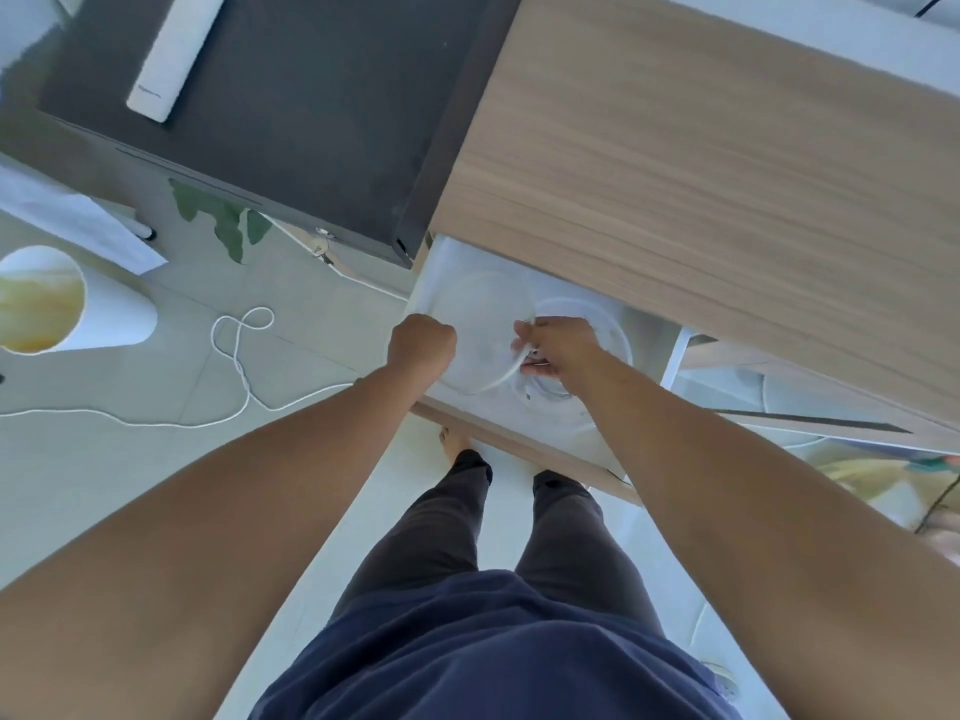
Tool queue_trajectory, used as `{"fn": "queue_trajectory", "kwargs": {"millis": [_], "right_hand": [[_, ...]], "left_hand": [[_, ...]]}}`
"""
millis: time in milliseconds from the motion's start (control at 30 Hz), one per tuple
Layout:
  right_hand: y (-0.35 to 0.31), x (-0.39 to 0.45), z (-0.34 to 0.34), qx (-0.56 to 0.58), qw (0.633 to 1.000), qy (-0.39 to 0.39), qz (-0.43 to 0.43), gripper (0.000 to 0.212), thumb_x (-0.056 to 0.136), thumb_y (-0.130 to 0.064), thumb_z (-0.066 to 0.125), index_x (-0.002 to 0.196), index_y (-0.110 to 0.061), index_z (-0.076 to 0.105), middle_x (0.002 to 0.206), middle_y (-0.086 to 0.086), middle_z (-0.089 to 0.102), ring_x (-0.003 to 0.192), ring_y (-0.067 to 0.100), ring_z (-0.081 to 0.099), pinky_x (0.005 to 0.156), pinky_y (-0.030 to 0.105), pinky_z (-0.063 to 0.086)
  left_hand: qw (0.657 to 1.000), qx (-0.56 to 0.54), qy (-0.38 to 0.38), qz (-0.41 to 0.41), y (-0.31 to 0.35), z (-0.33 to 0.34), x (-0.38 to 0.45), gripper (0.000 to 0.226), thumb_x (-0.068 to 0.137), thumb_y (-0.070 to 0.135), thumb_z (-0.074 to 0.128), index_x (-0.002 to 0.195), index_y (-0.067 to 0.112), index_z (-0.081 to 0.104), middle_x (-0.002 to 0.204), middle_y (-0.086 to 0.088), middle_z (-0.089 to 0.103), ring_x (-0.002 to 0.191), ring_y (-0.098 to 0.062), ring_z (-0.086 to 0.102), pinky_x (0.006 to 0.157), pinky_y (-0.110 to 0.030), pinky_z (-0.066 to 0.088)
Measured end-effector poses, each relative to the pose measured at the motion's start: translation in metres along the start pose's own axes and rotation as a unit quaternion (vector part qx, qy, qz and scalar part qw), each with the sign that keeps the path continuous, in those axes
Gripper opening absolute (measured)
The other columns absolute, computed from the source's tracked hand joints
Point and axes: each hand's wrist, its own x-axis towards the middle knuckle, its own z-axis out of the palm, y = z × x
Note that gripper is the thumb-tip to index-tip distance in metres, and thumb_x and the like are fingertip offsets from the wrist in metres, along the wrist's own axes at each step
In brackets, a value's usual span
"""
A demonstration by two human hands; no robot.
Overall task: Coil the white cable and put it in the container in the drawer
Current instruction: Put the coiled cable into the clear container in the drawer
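While the drawer (524, 433) is standing open under the tabletop (701, 148), the right hand (558, 350) is pinching the white cable (506, 374) w/ fingers clamped, lowering it over the clear container (618, 335); left hand (421, 343), fisted, is probably steadying the lid (467, 304).

A long white bar-shaped device (176, 52) is seen lying on a dark cabinet top (291, 111) at eleven o'clock. A wood-grain surface (727, 174) fills one o'clock. A white cone-shaped lamp (62, 301) lies on the tiled floor (171, 366) at nine o'clock.
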Motion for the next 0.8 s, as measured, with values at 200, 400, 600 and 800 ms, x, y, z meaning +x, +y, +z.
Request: {"fn": "queue_trajectory", "kwargs": {"millis": [200,400,600,800], "right_hand": [[0.008,-0.025,-0.060,0.031,0.999,-0.005,-0.026,0.026,0.089,-0.024,0.072,0.112,-0.013,0.071,0.088,0.008,0.073,0.076,0.025,0.066,0.060,0.032,0.061],[0.036,-0.034,-0.113,0.046,0.997,0.038,-0.039,0.026,0.091,-0.033,0.067,0.113,-0.019,0.070,0.102,0.009,0.072,0.082,0.024,0.069,0.063,0.030,0.059],[0.050,-0.013,-0.098,-0.106,0.973,0.193,-0.072,0.045,0.092,-0.031,0.064,0.134,-0.015,0.057,0.127,0.010,0.056,0.092,0.027,0.064,0.083,0.036,0.055],[0.059,-0.008,-0.085,-0.201,0.949,0.229,-0.086,0.049,0.092,-0.032,0.063,0.139,-0.021,0.053,0.140,0.009,0.046,0.106,0.027,0.061,0.080,0.029,0.043]], "left_hand": [[0.980,0.122,0.094,0.123,0.017,0.004,-0.001,0.038,0.096,0.028,0.042,0.125,0.011,0.059,0.124,-0.010,0.052,0.111,-0.028,0.055,0.085,-0.038,0.050],[0.969,0.181,-0.091,0.139,0.027,0.040,-0.011,0.067,0.096,0.054,0.039,0.149,0.012,0.038,0.145,-0.012,0.050,0.116,-0.030,0.059,0.079,-0.033,0.046],[0.960,0.211,-0.081,0.164,0.027,0.060,-0.014,0.060,0.098,0.042,0.049,0.147,0.007,0.040,0.144,-0.015,0.052,0.124,-0.031,0.055,0.084,-0.030,0.043],[0.965,0.187,-0.075,0.167,0.025,0.054,-0.010,0.042,0.095,0.029,0.061,0.130,0.005,0.060,0.122,-0.014,0.067,0.108,-0.030,0.066,0.080,-0.029,0.049]]}}
